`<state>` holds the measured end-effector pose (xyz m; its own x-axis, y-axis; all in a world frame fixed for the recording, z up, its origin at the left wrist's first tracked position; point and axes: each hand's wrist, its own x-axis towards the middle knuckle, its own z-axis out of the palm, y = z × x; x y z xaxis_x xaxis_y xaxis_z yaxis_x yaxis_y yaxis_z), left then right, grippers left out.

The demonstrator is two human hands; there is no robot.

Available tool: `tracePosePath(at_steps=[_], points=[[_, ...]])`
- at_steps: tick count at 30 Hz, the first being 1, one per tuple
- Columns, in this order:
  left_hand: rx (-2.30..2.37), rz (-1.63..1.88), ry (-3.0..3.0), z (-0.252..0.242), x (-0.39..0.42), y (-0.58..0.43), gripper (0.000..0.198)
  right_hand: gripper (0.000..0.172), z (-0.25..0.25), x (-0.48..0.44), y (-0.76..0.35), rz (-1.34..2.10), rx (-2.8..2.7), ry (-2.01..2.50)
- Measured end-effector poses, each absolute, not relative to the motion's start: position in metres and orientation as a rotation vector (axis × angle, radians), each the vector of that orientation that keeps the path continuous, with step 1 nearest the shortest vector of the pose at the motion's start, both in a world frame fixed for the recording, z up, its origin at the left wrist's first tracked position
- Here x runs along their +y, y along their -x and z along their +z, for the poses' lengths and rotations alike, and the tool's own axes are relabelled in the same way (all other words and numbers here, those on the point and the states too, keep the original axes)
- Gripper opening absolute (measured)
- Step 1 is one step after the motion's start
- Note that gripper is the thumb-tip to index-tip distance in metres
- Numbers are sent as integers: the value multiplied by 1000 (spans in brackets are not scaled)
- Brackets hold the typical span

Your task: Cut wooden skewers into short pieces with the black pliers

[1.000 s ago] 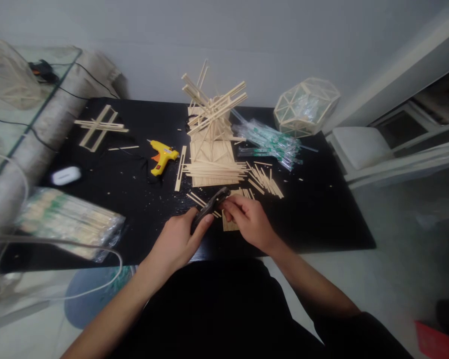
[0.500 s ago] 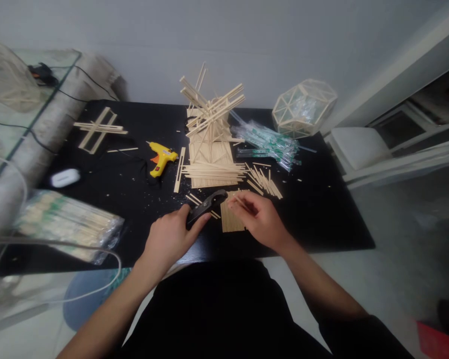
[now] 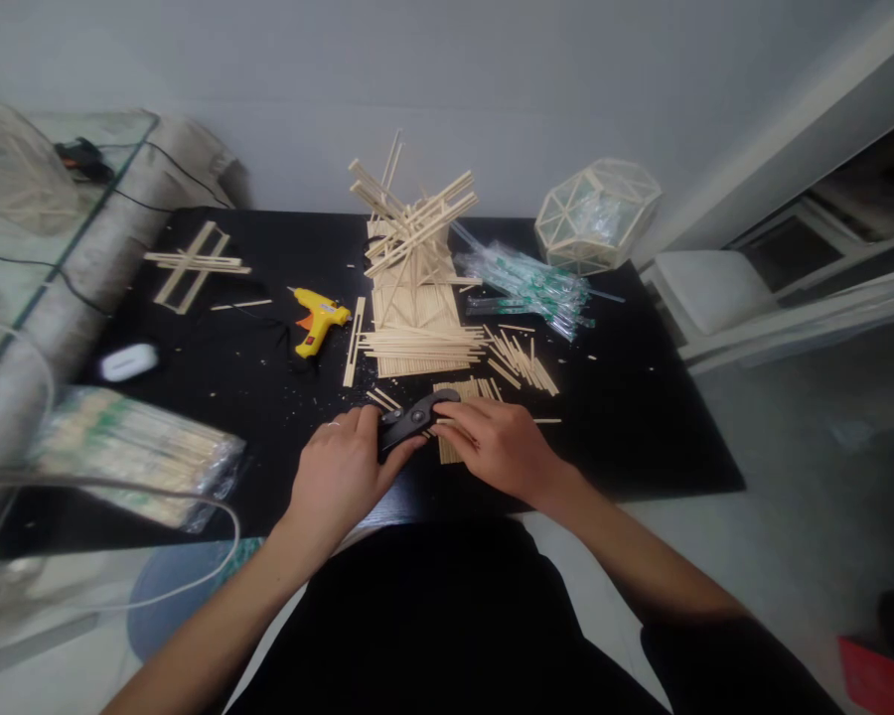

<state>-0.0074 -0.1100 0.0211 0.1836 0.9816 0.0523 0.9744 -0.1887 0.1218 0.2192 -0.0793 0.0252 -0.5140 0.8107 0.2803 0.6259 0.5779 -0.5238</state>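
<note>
My left hand (image 3: 343, 467) is closed around the handles of a black cutting tool (image 3: 414, 416) at the near edge of the black table (image 3: 641, 417). My right hand (image 3: 496, 442) rests beside the tool's jaws, fingers pinched on a thin wooden stick over a small glued panel of sticks (image 3: 458, 422). Behind them stands a tall stick structure (image 3: 413, 248) on a flat stick base, with loose cut sticks (image 3: 521, 362) to its right.
A yellow glue gun (image 3: 319, 318) lies left of the structure. Plastic-wrapped sticks (image 3: 528, 283), a stick polyhedron (image 3: 596, 214), a crossed stick frame (image 3: 194, 263), a white object (image 3: 126, 360) and a bag of sticks (image 3: 134, 447) sit around. A glass shelf and cables lie left.
My right hand reached out over the stick panel, then came back to the tool's jaws. The tool tilted lower toward the table. The view shifted slightly.
</note>
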Motion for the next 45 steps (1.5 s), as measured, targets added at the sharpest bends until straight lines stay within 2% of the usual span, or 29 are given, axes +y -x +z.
tracePosePath(at_steps=[7,12,27,33,39,42,44,45], points=[[1919,225,-2461,20,-108,10,58,5,33,-65,-216,758,-2264,1166],[1858,253,-2495,21,-110,10,56,19,31,-57,-216,776,-2313,1173],[1927,257,-2593,12,-105,12,54,19,4,-61,-199,287,-2452,1254],[2063,160,-2483,13,-101,20,53,11,-4,-51,-187,304,-2392,1437],[2284,89,-2189,18,-97,35,56,19,0,-42,-186,415,-2219,1391],[2205,334,-1915,21,-97,41,56,25,12,-41,-185,560,-2050,1374],[1976,533,-1725,26,-101,40,50,22,23,-44,-184,785,-1923,1350],[1840,608,-1649,28,-104,39,48,28,29,-48,-183,943,-1867,1327]])
